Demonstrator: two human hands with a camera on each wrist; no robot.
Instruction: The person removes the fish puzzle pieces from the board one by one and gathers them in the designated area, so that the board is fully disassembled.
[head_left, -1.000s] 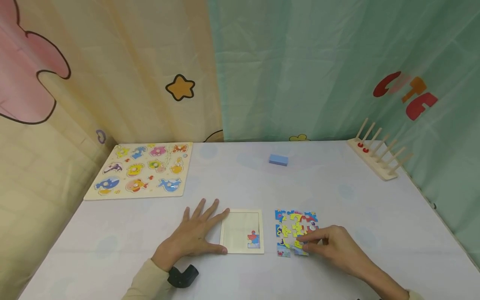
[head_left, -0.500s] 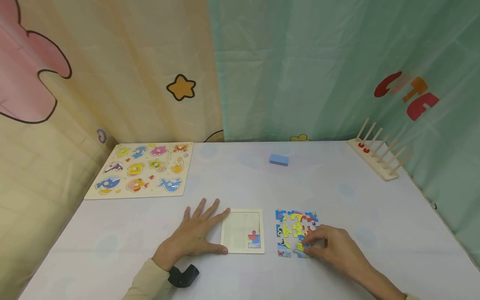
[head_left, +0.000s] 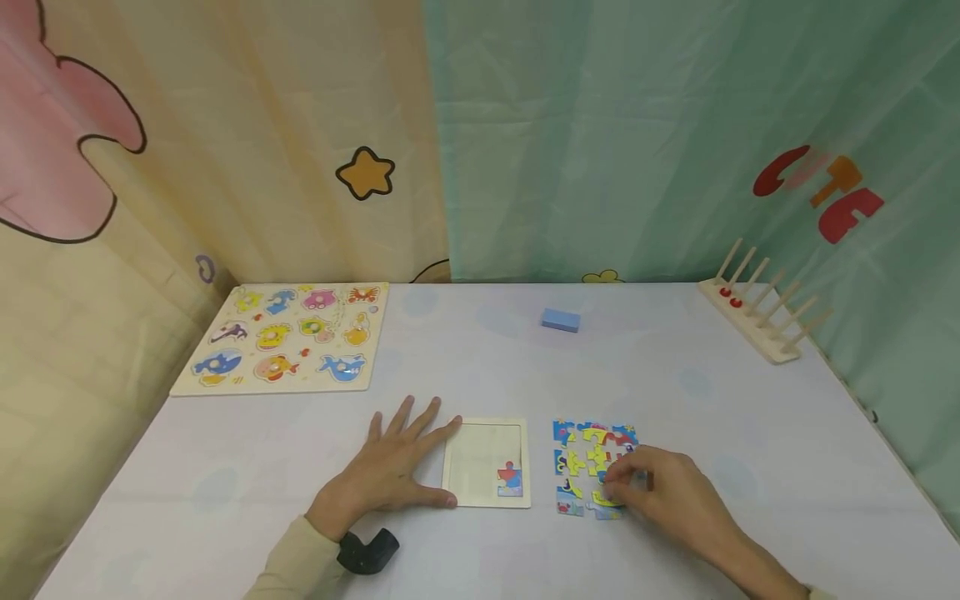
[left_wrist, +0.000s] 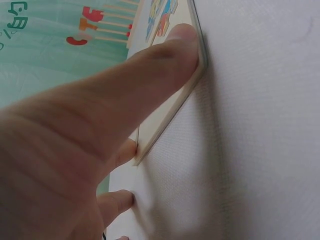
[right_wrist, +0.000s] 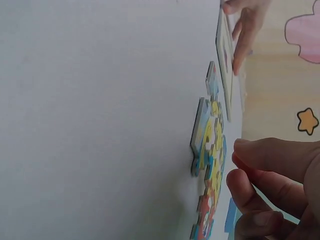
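My left hand lies with fingers spread at the left side of a pale wooden puzzle frame; its thumb and index finger rest on the frame's left corners. Inside the frame's lower right corner lies one red-and-blue jigsaw piece. To the right of the frame, several loose jigsaw pieces in yellow, blue and red lie roughly in a square. Over their right side hovers my right hand, thumb and fingertips bent towards each other. The right wrist view shows no piece between these fingertips, which partly overlap there.
A wooden peg puzzle board with sea animals lies at the back left. A blue block sits at the back. A pegged wooden stand with red beads is at the back right. Curtains rise behind the table.
My right fingers have drawn slightly to the right over the loose pieces, and a piece at the bottom has shifted a little. My left hand stays on the frame.
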